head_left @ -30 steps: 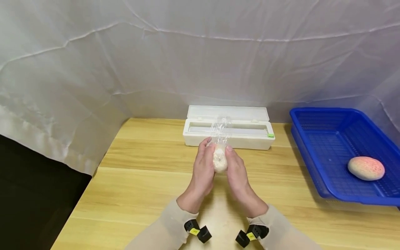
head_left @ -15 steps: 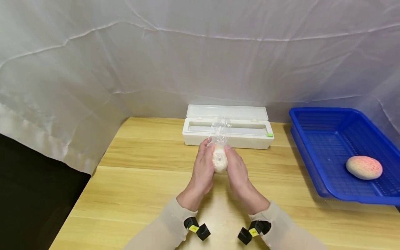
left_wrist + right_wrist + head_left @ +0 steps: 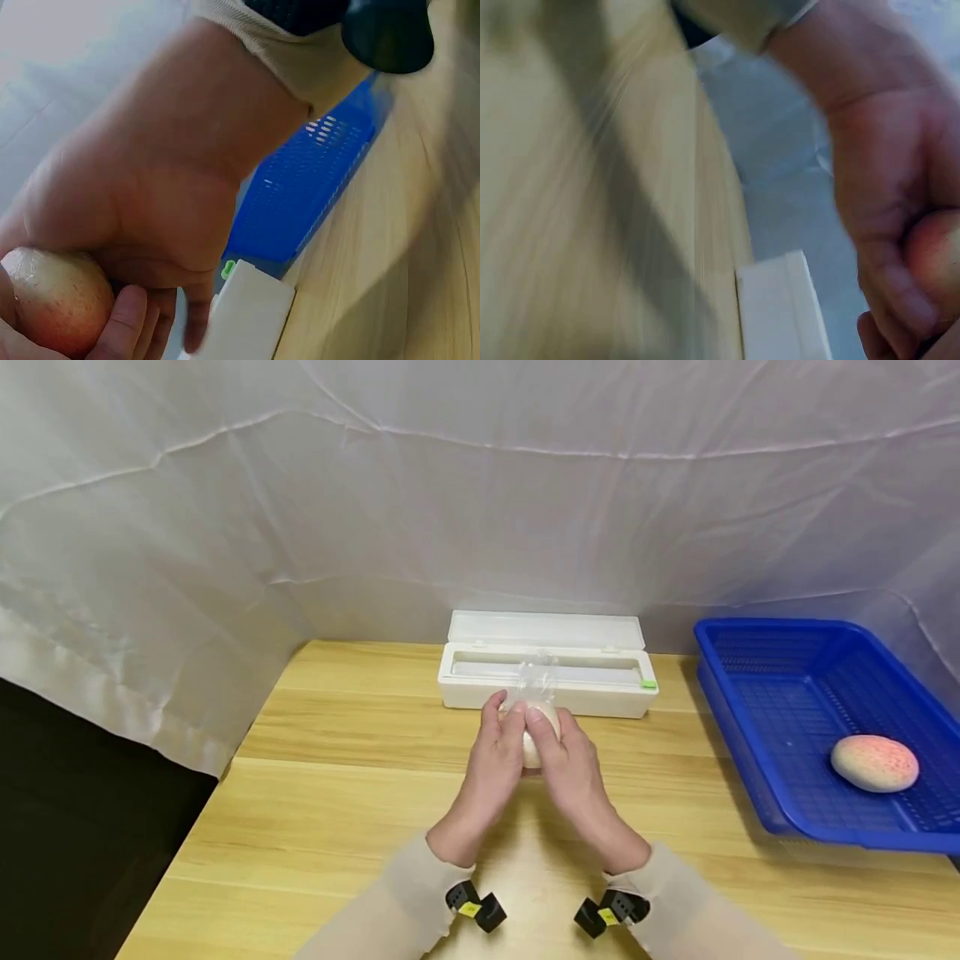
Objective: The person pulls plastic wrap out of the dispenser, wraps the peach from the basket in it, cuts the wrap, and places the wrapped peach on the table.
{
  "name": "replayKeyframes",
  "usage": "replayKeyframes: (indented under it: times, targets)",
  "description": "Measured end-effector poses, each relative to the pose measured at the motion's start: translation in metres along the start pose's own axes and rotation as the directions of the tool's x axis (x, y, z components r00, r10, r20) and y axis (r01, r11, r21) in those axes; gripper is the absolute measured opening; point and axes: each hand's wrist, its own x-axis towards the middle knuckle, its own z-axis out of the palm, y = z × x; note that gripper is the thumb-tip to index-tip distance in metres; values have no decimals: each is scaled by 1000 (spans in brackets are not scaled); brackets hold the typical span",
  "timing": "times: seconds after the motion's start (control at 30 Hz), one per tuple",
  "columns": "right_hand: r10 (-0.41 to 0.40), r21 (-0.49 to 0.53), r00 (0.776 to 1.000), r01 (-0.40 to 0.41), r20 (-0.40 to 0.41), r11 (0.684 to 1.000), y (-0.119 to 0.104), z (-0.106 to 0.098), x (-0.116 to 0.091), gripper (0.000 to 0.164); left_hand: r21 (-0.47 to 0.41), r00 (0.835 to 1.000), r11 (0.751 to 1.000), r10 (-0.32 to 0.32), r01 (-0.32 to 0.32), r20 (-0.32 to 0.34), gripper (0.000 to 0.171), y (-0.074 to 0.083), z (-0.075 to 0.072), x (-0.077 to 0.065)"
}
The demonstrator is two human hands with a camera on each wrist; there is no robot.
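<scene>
Head view, both hands (image 3: 493, 767) (image 3: 573, 770) gripping fruit (image 3: 532, 755), probably film-wrapped

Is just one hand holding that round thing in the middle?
No, the left hand and the right hand both hold the round thing.

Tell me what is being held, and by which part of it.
A rounded, pale-and-pink item in clear film, held by its opposite sides between the left hand and right hand, thumbs over its upper face.
</scene>
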Motion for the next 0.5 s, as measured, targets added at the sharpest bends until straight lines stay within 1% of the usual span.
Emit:
replayKeyframes:
  times: [0.07,0.1,0.17,0.27,0.33,0.4,0.47,0.5]
  targets:
    - [-38,-103,998,32,-49,994,0,1,-1,58,38,999,999,9,-7,-39,71,-2,2,0]
    - [-43,-115,997,36,-58,993,1,1,-1,58,36,999,999,2,0,-43,72,-2,2,-1]
    - [-35,-60,999,33,-36,998,2,1,-1,58,-42,1000,999,-19,18,-14,71,-2,2,-1]
    - [-73,-80,997,71,-18,994,5,1,-3,56,-145,999,989,-31,35,28,65,-1,0,-1]
    - [-131,-128,990,124,-44,984,7,4,-5,54,-207,998,978,-25,37,58,58,1,-1,-1]
    - [-199,-238,975,171,-98,956,10,7,-6,53,-218,997,976,-17,32,71,52,1,-1,-1]
    - [-235,-251,964,198,-126,948,14,10,-5,51,-224,996,974,-18,36,82,48,1,-1,-1]
    - [-240,-226,963,207,-125,952,17,10,-5,51,-229,996,972,-22,40,82,47,1,-2,-1]
